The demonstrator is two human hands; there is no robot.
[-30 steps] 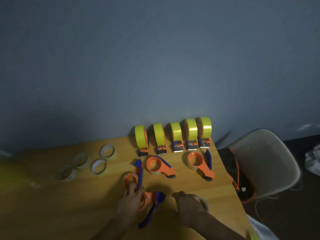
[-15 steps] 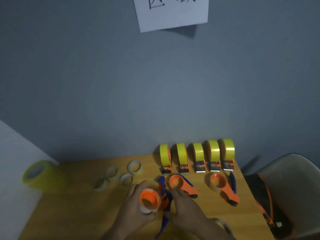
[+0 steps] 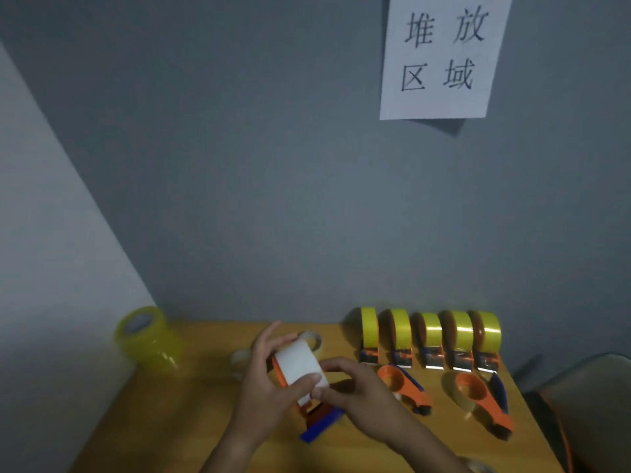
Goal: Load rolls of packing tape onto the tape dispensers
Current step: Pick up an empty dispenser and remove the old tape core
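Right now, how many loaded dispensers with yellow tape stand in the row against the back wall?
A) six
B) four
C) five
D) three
C: five loaded dispensers carrying yellow rolls stand upright side by side along the wall, behind two empty orange dispensers lying flat on the table.

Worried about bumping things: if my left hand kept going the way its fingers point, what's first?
Probably the small tape roll just past the left hand; depth is unclear.
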